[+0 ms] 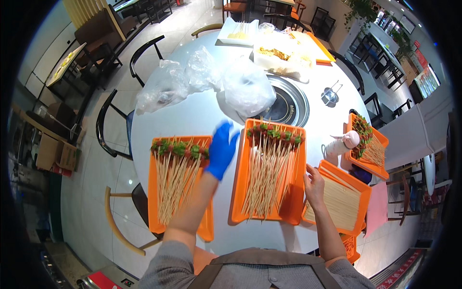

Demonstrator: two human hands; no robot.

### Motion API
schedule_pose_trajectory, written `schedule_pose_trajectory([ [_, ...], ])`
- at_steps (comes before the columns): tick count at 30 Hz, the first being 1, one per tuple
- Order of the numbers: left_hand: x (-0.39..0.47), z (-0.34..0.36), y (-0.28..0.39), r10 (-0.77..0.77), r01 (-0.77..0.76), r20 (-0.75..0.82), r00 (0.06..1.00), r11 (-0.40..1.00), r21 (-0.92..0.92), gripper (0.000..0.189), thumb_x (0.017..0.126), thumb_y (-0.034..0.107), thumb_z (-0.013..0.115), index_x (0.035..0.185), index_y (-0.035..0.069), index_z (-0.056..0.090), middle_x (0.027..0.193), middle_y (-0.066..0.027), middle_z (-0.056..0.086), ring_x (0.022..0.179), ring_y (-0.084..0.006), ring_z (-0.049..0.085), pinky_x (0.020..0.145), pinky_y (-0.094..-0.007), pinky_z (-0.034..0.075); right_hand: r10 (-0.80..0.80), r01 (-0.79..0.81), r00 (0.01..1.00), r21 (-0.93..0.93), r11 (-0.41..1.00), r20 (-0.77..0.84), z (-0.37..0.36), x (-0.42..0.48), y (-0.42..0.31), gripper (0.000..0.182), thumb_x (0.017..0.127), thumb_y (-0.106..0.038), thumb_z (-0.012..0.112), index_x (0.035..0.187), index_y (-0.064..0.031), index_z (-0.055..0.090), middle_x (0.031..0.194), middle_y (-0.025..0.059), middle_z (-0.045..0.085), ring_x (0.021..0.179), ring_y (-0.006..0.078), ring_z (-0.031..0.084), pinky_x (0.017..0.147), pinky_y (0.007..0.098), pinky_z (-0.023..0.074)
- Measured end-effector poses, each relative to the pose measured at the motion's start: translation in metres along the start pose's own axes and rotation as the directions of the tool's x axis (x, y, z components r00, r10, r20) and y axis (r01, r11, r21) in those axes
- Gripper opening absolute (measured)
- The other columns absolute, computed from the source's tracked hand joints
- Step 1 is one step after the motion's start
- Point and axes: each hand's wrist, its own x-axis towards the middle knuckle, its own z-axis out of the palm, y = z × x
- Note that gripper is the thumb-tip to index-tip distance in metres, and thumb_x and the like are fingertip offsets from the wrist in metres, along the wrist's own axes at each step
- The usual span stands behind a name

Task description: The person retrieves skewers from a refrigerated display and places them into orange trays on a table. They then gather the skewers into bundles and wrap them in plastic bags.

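My left hand, in a blue glove and blurred by motion, is over the table between two orange trays. Its fingers are apart and I see nothing in them. The left tray bears skewers tipped with green leaves and red pieces. Similar skewers fill the middle tray, their loaded ends at its far edge. My bare right hand grips the middle tray's right rim. Beneath that wrist, another orange tray holds many bare bamboo sticks.
Cloudy plastic bags sit beside a round hotpot burner. Behind stand a white food tub and white tray. At right are a pink-topped bottle and another skewer tray. Chairs ring the round table.
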Motion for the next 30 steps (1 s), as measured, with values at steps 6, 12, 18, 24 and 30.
schedule_pose_trajectory([
  [6, 0.214, 0.054, 0.011, 0.075, -0.079, 0.023, 0.997, 0.970, 0.228, 0.099, 0.065, 0.049, 0.064, 0.134, 0.004, 0.009, 0.135, -0.0232, 0.017, 0.125, -0.0340, 0.019, 0.101, -0.0473, 0.011, -0.185, 0.183, 0.983, 0.167, 0.969, -0.006, 0.004, 0.073, -0.050, 0.032, 0.079, -0.002, 0.051, 0.110, 0.0014, 0.050, 0.101, 0.0138, 0.057, 0.091, 0.0226, 0.057, 0.076, 0.0294, 0.0458],
  [12, 0.174, 0.104, -0.001, 0.209, -0.235, 0.224, 0.952, 0.968, 0.094, 0.020, 0.071, 0.024, 0.055, 0.086, 0.012, 0.059, 0.083, -0.0108, 0.060, 0.086, -0.0260, 0.054, 0.090, -0.0514, 0.022, -0.290, 0.276, 0.957, 0.353, 0.894, -0.013, 0.016, 0.179, -0.090, 0.031, 0.080, 0.000, 0.045, 0.111, 0.0021, 0.049, 0.104, 0.0159, 0.056, 0.093, 0.0214, 0.056, 0.080, 0.0288, 0.0437],
  [18, 0.072, 0.091, 0.027, 0.298, -0.296, -0.002, 0.955, 0.948, 0.119, 0.013, 0.068, 0.007, 0.056, 0.081, 0.007, 0.052, 0.087, -0.0093, 0.053, 0.098, -0.0247, 0.049, 0.101, -0.0531, 0.005, -0.369, 0.121, 0.821, 0.499, 0.858, 0.435, 0.124, 0.301, -0.104, 0.023, 0.077, -0.004, 0.047, 0.097, 0.0030, 0.054, 0.097, 0.0154, 0.058, 0.094, 0.0215, 0.054, 0.083, 0.0297, 0.0417],
  [24, 0.048, 0.073, -0.017, -0.005, 0.015, -0.046, 0.999, 0.977, 0.211, 0.031, 0.073, 0.026, 0.064, 0.091, 0.003, 0.053, 0.089, -0.0089, 0.056, 0.095, -0.0234, 0.050, 0.101, -0.0457, 0.012, -0.068, 0.297, 0.876, -0.423, 0.856, 0.477, 0.150, 0.308, -0.049, 0.046, 0.069, -0.024, 0.062, 0.105, 0.0009, 0.049, 0.102, 0.0197, 0.054, 0.098, 0.0306, 0.052, 0.083, 0.0361, 0.0420],
  [30, 0.062, 0.081, 0.002, -0.244, 0.246, 0.031, 0.969, 0.963, -0.111, 0.030, 0.074, 0.024, 0.062, 0.092, 0.004, 0.050, 0.092, -0.0097, 0.053, 0.091, -0.0257, 0.052, 0.099, -0.0490, 0.016, 0.065, 0.055, 0.930, -0.312, 0.948, 0.361, 0.178, 0.307, -0.003, 0.063, 0.066, -0.035, 0.066, 0.117, -0.0059, 0.044, 0.109, 0.0207, 0.052, 0.100, 0.0313, 0.051, 0.085, 0.0378, 0.0412],
])
